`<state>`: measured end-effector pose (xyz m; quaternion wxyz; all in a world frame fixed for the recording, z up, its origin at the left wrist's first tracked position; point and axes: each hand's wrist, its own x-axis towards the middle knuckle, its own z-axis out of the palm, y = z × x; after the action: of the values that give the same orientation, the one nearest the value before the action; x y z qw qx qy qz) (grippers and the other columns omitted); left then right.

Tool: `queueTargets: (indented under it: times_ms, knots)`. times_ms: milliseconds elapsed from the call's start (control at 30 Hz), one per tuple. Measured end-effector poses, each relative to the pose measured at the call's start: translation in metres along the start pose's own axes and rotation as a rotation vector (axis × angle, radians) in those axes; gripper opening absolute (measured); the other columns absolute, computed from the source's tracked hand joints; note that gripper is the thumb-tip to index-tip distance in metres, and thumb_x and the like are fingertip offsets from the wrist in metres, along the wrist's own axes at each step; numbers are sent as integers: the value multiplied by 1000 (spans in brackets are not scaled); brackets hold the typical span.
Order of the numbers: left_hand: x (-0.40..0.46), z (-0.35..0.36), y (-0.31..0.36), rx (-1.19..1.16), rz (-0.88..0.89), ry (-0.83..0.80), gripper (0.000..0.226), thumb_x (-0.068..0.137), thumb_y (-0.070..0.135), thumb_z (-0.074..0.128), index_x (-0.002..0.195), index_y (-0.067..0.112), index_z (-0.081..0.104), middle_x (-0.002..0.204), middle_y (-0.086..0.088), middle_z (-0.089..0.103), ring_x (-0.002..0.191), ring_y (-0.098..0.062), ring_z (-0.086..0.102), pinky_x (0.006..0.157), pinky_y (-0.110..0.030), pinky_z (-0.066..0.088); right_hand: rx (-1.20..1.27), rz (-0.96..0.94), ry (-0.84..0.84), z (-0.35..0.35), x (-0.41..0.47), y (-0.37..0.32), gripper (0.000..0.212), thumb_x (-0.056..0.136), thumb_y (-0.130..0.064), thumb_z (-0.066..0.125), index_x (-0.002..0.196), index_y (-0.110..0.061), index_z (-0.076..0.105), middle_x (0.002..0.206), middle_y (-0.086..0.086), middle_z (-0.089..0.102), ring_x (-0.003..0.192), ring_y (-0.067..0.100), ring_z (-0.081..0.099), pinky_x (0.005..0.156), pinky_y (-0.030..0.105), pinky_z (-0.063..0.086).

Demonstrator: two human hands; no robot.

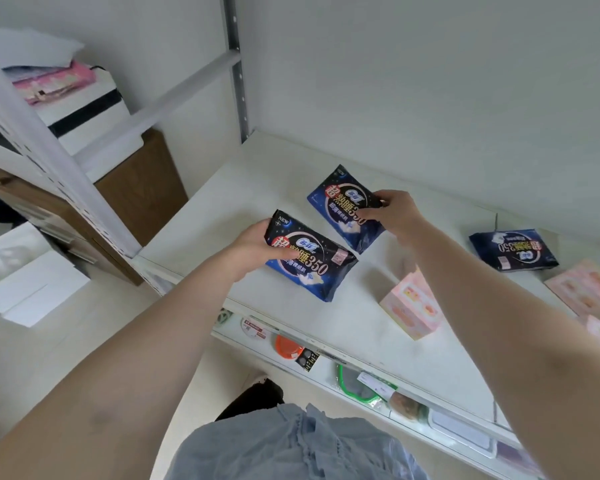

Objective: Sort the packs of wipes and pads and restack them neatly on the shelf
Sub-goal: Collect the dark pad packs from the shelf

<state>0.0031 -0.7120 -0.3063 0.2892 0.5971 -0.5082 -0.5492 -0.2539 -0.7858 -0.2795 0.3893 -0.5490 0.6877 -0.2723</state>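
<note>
My left hand grips the left end of a dark blue pad pack just over the white shelf. My right hand holds a second dark blue pad pack by its right edge, farther back on the shelf. A third dark blue pack lies flat at the right. A pink wipes pack stands near the front edge under my right forearm. More pink packs lie at the far right.
A metal upright marks the shelf's back left corner. The lower shelf carries small goods, among them an orange lid and a green-rimmed item. To the left stand a wooden cabinet and a white box topped with pink packs.
</note>
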Motion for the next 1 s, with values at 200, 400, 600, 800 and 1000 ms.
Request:
queueTargets:
  times_ms: [200, 400, 600, 800, 1000]
  knots:
    - [-30, 27, 32, -65, 126, -77, 31, 79, 6, 75, 98, 25, 61, 96, 7, 72, 84, -6, 69, 76, -20, 53, 134, -22, -301, -49, -45, -9, 24, 80, -3, 73, 101, -14, 70, 97, 8, 72, 84, 19, 67, 79, 30, 57]
    - [-59, 48, 32, -166, 120, -121, 31, 78, 4, 74, 100, 20, 61, 98, 1, 72, 86, -12, 70, 76, -22, 53, 238, 14, -359, -74, -89, 1, 25, 86, -8, 68, 111, -10, 68, 109, 12, 71, 95, 21, 67, 93, 34, 52]
    - [-91, 55, 29, -249, 150, -166, 31, 80, -1, 70, 103, 17, 58, 102, -6, 69, 92, -23, 67, 90, -37, 52, 184, 49, -241, -77, -149, 11, 24, 86, -3, 65, 109, -8, 69, 102, 12, 70, 91, 21, 64, 96, 37, 51]
    - [-141, 58, 14, -303, 124, -314, 30, 84, 4, 67, 107, 19, 55, 98, -2, 71, 84, -18, 70, 78, -32, 58, 403, 157, -170, -43, -231, 18, 25, 93, -9, 49, 106, -12, 70, 98, 7, 69, 86, 19, 62, 81, 30, 50]
    - [-183, 57, -25, -327, 100, -270, 52, 77, 4, 74, 117, 16, 43, 112, -7, 64, 103, -28, 64, 91, -39, 52, 765, 351, 17, 6, -328, 43, 42, 93, -53, 50, 109, -15, 60, 95, 9, 67, 82, 24, 66, 76, 35, 55]
